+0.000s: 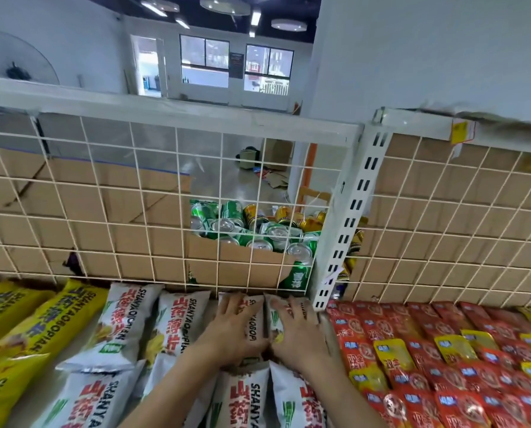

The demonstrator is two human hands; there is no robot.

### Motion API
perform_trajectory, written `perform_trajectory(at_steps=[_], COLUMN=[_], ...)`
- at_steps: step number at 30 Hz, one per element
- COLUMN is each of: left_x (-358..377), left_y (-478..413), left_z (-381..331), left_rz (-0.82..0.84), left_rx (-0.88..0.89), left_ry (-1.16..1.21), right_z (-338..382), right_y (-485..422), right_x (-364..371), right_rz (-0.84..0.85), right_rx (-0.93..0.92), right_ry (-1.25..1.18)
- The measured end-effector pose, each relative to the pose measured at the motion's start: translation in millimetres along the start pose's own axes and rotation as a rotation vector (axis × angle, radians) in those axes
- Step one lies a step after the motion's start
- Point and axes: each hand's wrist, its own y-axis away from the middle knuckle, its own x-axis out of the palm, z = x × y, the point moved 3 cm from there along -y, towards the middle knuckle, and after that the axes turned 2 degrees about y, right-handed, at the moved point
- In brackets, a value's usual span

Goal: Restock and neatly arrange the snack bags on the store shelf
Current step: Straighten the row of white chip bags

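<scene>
White snack bags with red lettering lie in rows on the shelf. My left hand (232,330) lies flat, fingers spread, on one white bag (255,316) at the back row. Beside it my right hand (298,330) presses with straight fingers on the neighbouring white bag (275,319), next to the shelf's upright post (347,230). Both bags touch the wire mesh back (134,205). Two more white bags (125,322) lie to the left, and others (245,400) sit in the front row under my forearms.
Yellow snack bags (33,322) fill the shelf's left side. Red and yellow small packets (437,359) cover the section right of the post. Behind the mesh stand cardboard boxes, one open with green and gold cans (255,230).
</scene>
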Motion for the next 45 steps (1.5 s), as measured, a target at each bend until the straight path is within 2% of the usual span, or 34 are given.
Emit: perform_trajectory(at_steps=[6, 11, 20, 24, 27, 29, 30, 34, 38, 41, 45], left_x=[-2, -2, -4, -7, -8, -8, -7, -5, -6, -9, -17], left_y=[4, 5, 5, 6, 7, 8, 9, 12, 13, 18, 37], left_z=[5, 2, -7, -3, -3, -6, -9, -12, -11, -7, -2], left_rz=[0.062, 0.106, 0.159, 0.181, 0.049, -0.072, -0.077, 0.07, 0.104, 0.09, -0.032], left_rx=[-0.022, -0.029, -0.051, -0.064, -0.081, -0.078, -0.069, -0.066, -0.057, -0.041, -0.02], left_ry=[0.015, 0.004, -0.082, 0.017, 0.072, 0.0, -0.031, -0.097, -0.101, -0.019, 0.031], right_z=[-5, -7, -7, -9, -12, -13, -13, -12, -16, -20, -27], right_y=[3, 5, 4, 3, 7, 10, 12, 11, 7, 14, 36], right_x=[-6, -7, -9, -8, -7, -6, -5, -6, -4, -7, -11], right_rz=[0.021, -0.024, -0.015, 0.007, -0.019, -0.021, -0.011, 0.039, 0.055, 0.005, -0.073], right_rx=[-0.003, -0.015, -0.013, -0.016, -0.023, -0.054, -0.067, -0.075, -0.071, -0.06, -0.036], right_ry=[-0.018, -0.037, -0.068, -0.054, -0.051, -0.027, -0.012, -0.008, 0.027, -0.081, -0.309])
